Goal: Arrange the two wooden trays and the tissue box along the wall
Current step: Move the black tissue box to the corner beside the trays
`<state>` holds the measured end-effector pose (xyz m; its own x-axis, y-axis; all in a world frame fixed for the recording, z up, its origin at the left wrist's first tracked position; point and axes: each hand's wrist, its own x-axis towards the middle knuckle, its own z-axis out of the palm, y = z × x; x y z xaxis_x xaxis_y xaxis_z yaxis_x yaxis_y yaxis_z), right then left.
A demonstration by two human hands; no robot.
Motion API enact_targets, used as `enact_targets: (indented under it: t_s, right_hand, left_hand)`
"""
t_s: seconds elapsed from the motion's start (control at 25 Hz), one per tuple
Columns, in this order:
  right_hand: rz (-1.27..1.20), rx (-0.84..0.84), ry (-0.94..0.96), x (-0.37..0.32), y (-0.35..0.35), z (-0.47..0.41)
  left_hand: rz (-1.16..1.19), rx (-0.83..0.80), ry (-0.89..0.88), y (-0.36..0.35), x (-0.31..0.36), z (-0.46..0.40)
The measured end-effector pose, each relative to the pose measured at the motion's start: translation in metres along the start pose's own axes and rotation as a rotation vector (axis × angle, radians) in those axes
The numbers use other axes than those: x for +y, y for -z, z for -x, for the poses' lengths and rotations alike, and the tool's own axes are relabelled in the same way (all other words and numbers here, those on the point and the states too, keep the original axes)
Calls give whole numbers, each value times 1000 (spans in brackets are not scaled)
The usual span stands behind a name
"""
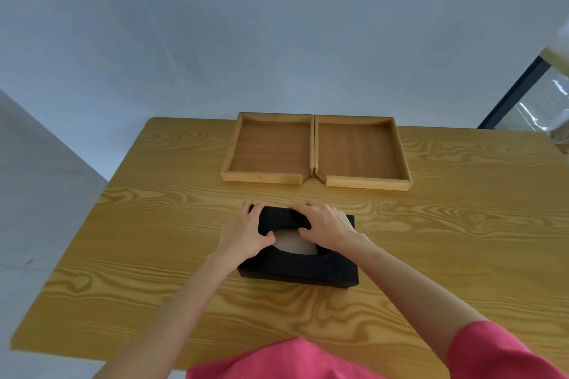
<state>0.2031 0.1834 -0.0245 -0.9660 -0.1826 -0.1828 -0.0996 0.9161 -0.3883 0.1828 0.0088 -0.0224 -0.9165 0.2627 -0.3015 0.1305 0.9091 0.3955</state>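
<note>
Two empty wooden trays stand side by side, touching, at the table's far edge against the wall: the left tray (234, 149) and the right tray (400, 151). Nearer to me, in the middle of the table, lies a black tissue box (295, 268) with a pale tissue showing through its top slot. My left hand (246, 235) grips the box's far left part, thumb at the slot. My right hand (326, 226) grips the far strip of the box top, fingers curled over it.
The wood-grain table (462, 240) runs wide to both sides of the box. A grey-blue wall (277, 40) rises behind the trays. A dark frame with clear plastic sheeting (535, 101) stands at the far right.
</note>
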Motion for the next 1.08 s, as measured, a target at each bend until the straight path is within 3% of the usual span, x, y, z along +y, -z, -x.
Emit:
enact_targets:
  t_s: [0.28, 0.52, 0.6, 0.76, 0.92, 1.08]
  right_hand:
    - [-46, 49, 9, -45, -26, -34]
    - [-27, 15, 3, -52, -33, -39]
    - [-116, 74, 1, -48, -28, -33]
    - [-447, 294, -231, -29, -23, -7]
    - [-743, 158, -569, -15, -32, 16]
    - [-935, 94, -712, -18, -45, 33]
  left_hand:
    - [44, -9, 85, 19, -58, -8]
    - [71, -3, 73, 16, -71, -8]
    - [130, -13, 69, 17, -75, -9]
    - [477, -50, 97, 19, -88, -2]
    - [659, -81, 188, 11, -99, 10]
    - [812, -124, 271, 0, -105, 21]
